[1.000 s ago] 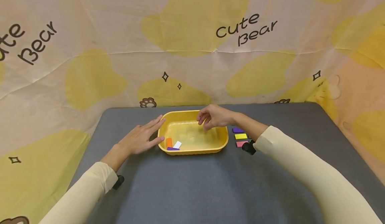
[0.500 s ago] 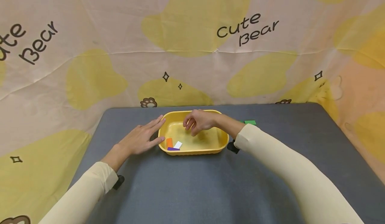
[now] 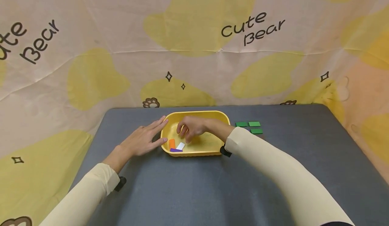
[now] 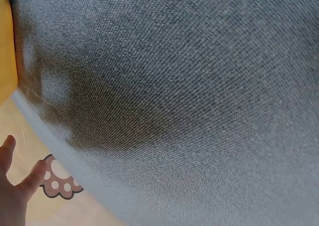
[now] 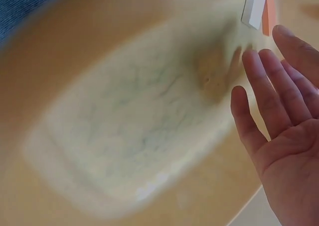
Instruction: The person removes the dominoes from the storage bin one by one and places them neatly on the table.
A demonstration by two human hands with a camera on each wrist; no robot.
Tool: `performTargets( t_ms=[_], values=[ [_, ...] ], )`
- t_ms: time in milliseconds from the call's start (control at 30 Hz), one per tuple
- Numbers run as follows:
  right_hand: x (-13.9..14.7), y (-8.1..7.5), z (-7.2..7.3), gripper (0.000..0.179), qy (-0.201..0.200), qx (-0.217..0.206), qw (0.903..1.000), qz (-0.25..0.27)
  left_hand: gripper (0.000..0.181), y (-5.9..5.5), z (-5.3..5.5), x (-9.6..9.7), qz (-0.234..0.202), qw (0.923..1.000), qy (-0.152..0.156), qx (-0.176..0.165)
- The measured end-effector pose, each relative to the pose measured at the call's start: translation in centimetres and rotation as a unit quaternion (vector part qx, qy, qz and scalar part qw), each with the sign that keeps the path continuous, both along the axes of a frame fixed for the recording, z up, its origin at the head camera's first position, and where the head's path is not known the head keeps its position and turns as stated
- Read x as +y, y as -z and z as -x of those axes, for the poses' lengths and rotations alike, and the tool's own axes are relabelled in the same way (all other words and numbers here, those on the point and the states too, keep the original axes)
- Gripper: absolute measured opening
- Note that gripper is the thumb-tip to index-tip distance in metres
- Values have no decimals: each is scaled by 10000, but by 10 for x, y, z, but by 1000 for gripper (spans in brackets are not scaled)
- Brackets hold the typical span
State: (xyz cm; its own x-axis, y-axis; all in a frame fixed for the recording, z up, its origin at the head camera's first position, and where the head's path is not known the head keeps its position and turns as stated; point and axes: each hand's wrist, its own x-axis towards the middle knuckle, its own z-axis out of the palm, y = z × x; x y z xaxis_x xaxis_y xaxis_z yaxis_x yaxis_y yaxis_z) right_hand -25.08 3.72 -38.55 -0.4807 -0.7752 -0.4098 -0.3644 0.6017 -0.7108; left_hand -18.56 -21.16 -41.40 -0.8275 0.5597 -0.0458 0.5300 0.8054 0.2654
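A yellow plastic tub stands on the grey table. My left hand lies at its left rim, fingers stretched out and thumb apart. Inside the tub's front left corner lie an orange block, a white block and a purple block, small and flat. My right hand hangs over the tub's middle, its fingers bent loosely downward, close to the white block. The right wrist view shows this hand with nothing in its palm, fingertips just short of the white block.
Several green blocks lie on the table to the right of the tub, partly hidden by my right sleeve. A patterned cloth hangs behind the table's far edge. The grey tabletop spreads in front of the tub.
My right hand has moved left across the tub, toward the blocks in its corner. The purple, yellow and pink blocks on the right are now largely covered by the sleeve. My left hand stays put.
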Motion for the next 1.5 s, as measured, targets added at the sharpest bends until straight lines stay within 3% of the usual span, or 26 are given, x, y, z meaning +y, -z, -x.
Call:
performTargets(
  t_ms=[267,933,1500],
  values=[
    [-5,7,0,40,-4,-40,9999,-105,76,-2,0,3,-49,10000,18,12],
    [-18,10,-6,37,-714,501,9961,-161,77,-1,2,1,-44,10000,22,19],
    [-23,12,-7,38,-976,871,9904,-439,77,1,1,0,-62,10000,31,23]
  ],
)
